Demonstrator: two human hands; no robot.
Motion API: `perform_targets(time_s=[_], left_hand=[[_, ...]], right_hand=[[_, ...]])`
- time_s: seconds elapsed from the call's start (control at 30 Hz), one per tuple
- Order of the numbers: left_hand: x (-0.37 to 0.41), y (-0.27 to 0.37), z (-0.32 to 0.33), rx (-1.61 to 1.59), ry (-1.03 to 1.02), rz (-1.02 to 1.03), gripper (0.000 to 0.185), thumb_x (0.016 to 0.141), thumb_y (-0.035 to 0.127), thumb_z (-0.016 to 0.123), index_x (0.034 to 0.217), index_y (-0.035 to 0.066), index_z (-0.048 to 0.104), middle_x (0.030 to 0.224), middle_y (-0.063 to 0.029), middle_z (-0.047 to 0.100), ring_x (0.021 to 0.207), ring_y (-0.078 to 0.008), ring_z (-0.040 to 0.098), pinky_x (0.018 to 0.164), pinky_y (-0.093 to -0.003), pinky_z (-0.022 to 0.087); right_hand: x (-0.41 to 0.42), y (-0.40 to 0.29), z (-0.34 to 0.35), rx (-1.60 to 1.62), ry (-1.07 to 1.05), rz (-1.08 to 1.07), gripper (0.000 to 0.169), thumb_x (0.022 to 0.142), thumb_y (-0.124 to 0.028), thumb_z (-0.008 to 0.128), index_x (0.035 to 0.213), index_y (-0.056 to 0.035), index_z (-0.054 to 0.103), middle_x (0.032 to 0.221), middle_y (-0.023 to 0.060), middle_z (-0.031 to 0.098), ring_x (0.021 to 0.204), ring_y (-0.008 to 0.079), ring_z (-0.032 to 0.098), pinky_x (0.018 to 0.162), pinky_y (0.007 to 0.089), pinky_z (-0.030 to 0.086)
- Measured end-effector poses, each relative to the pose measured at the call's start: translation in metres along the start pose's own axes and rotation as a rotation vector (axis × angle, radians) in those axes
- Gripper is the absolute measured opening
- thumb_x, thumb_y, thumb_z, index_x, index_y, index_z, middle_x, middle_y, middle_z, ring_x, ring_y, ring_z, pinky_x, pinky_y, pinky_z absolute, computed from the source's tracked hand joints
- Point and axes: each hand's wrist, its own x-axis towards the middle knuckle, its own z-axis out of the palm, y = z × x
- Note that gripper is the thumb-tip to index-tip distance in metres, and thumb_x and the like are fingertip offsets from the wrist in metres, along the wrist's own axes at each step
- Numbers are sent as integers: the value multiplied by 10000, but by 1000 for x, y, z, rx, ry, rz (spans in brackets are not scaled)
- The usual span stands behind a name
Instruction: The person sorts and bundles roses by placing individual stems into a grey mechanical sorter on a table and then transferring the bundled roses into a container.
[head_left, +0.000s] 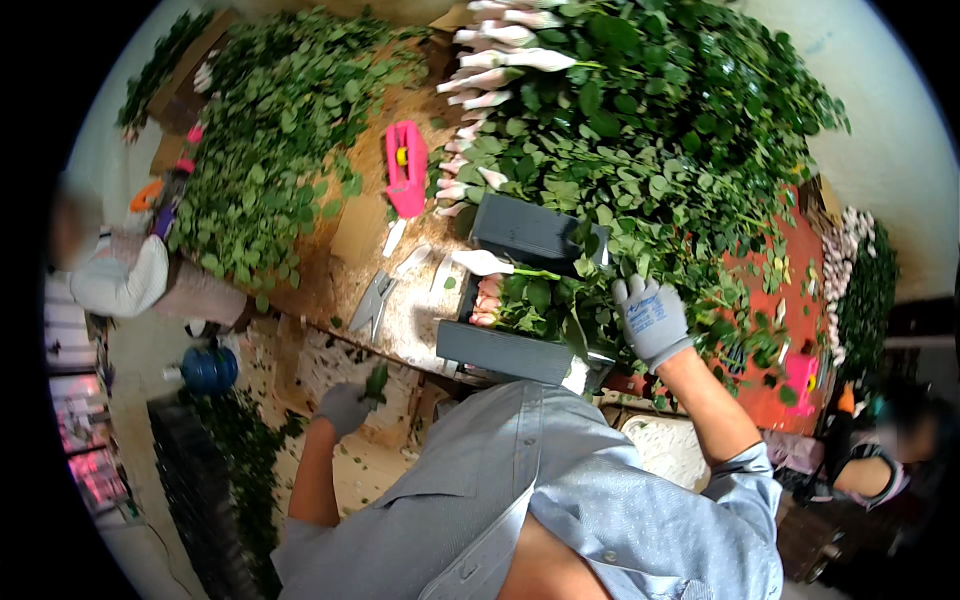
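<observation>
My left hand (343, 409), in a grey glove, hangs low at the left beyond the table edge, with a green leaf (376, 382) at its fingers. My right hand (651, 319), in a matching glove that bears writing, is closed on the leafy stem end of a rose. That rose's head in a white mesh sleeve (481, 262) points left, its green stem (537, 273) partly covered by leaves. Below it, pink roses (487, 300) lie between two dark grey ribbed blocks, an upper block (525, 229) and a lower block (504, 351).
Sleeved roses (510, 58) are heaped at the back; more foliage (262, 150) covers the left. A pink tape dispenser (406, 169), scissors (372, 304) and loose mesh sleeves (414, 259) lie on the wooden table (311, 311). A blue water bottle (210, 370) stands left. People sit at both sides.
</observation>
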Motion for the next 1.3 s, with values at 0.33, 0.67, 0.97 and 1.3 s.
perform_targets(time_s=[0.33,0.67,0.97,1.3], left_hand=[[17,-32,187,-19,-578,80,715,903,472,662,1511,153,463,1395,-168,613,1233,-328,627,1016,-468,512],[36,75,-13,-476,713,472,274,955,229,625,1110,20,709,1014,-231,709,865,-387,697,776,-439,551],[121,122,-81,-564,484,607,249,959,134,650,1161,-2,701,1028,-134,707,989,-233,671,900,-323,512],[245,170,-28,-730,340,609,423,771,270,805,1127,53,733,1161,-159,633,1062,-323,632,944,-400,507]], right_hand=[[24,-15,145,-17,-212,1,262,950,-161,556,1191,-76,615,977,124,643,809,273,694,635,413,548],[38,-31,117,-89,-223,140,236,958,-189,562,1138,-64,653,1018,135,654,877,278,689,651,416,548],[65,-82,26,291,12,-62,125,916,-160,558,1010,-98,612,949,86,647,849,247,693,668,378,565],[122,-105,95,181,138,-242,251,933,-173,545,1124,-15,586,860,132,638,698,275,683,513,406,548]])
